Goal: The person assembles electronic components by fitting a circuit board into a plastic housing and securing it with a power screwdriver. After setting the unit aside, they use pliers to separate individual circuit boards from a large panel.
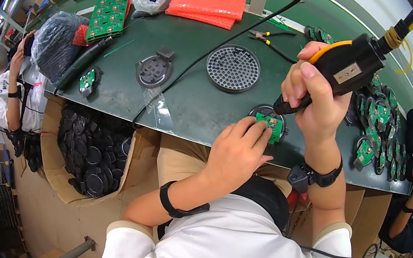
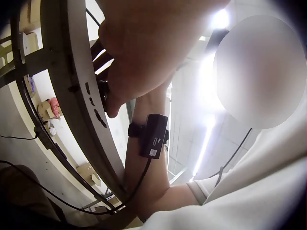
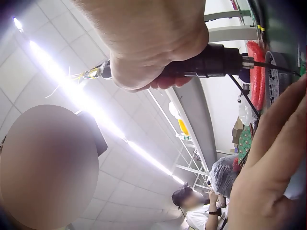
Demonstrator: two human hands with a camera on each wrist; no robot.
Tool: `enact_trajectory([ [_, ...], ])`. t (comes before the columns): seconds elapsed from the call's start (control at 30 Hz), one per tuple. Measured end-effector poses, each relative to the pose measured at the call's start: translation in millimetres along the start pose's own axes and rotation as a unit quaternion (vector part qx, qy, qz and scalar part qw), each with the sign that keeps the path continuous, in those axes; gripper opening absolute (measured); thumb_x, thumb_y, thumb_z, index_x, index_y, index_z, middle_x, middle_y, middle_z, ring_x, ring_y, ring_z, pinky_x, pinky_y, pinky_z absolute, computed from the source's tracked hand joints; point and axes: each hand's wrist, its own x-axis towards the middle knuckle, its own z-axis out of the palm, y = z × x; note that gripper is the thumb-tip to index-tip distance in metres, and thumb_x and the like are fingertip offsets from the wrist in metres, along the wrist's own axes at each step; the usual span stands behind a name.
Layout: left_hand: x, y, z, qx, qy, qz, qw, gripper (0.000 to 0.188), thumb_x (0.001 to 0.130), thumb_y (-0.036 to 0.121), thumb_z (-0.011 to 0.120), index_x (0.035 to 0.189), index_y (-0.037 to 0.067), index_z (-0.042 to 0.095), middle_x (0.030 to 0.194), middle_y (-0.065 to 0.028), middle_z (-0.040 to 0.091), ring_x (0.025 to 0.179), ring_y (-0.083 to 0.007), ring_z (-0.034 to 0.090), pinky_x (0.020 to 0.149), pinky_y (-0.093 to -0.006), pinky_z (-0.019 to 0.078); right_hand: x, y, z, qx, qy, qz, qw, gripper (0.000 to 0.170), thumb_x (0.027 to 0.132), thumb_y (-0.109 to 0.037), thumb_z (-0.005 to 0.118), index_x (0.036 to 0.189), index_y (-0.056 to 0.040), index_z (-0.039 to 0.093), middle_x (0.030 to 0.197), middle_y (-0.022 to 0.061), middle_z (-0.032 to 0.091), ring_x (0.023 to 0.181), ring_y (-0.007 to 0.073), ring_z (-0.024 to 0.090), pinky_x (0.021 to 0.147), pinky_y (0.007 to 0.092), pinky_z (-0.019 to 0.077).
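Observation:
My right hand [image 1: 318, 94] is curled round the body of a black electric screwdriver [image 1: 353, 67], tilted with its dark nose down and left. In the right wrist view the screwdriver [image 3: 211, 62] shows a metal collar and thin bit pointing toward the left hand's fingers. The left hand [image 1: 237, 151] rests with nearly straight fingers on a small green circuit board [image 1: 270, 130], which lies in a round black part [image 1: 282, 124] near the table's front edge. The fingers hide some of both. Where the bit's tip touches cannot be told.
On the green table [image 1: 189, 110] are a perforated round tray [image 1: 233, 68], a black round part [image 1: 154, 71], pliers [image 1: 270, 42] and red bubble wrap [image 1: 209, 5]. Assemblies with boards [image 1: 378, 118] pile up at right. A carton [image 1: 59, 167] of black parts stands at left. A cable crosses the table.

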Motion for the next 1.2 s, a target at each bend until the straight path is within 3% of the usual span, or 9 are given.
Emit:
enact_trajectory([
  [0.27, 0.7, 0.1, -3.0, -0.018, -0.008, -0.008, 1.0, 0.058, 0.071, 0.031, 0.084, 0.121, 0.004, 0.071, 0.125, -0.0101, 0.064, 0.12, -0.0302, 0.061, 0.094, -0.0418, 0.0533, 0.4, 2.2, 2.6, -0.007, -0.002, 0.005, 1.0, 0.02, 0.094, -0.004, 0.068, 0.109, 0.0049, 0.059, 0.067, 0.003, 0.056, 0.049, 0.0094, 0.052, 0.046, 0.0248, 0.0421],
  [0.53, -1.5, -1.4, -2.1, -0.079, 0.001, -0.036, 0.996, 0.054, 0.077, 0.029, 0.083, 0.123, 0.004, 0.071, 0.131, -0.0201, 0.059, 0.117, -0.0359, 0.061, 0.094, -0.0438, 0.0545, -0.6, 0.8, 6.9, -0.076, -0.013, 0.014, 0.997, 0.026, 0.094, -0.011, 0.063, 0.112, 0.0054, 0.055, 0.064, 0.0051, 0.052, 0.048, 0.0109, 0.045, 0.047, 0.0279, 0.0401],
  [1.2, 0.9, 2.2, -4.1, -0.044, -0.007, -0.046, 0.998, 0.052, 0.076, 0.028, 0.084, 0.121, 0.006, 0.072, 0.128, -0.0147, 0.062, 0.113, -0.0307, 0.062, 0.09, -0.0395, 0.0566, -6.4, 6.2, 3.8, -0.059, -0.038, 0.033, 0.997, 0.017, 0.094, -0.01, 0.063, 0.102, 0.001, 0.053, 0.062, 0.0044, 0.049, 0.047, 0.0117, 0.044, 0.048, 0.0285, 0.0404],
])
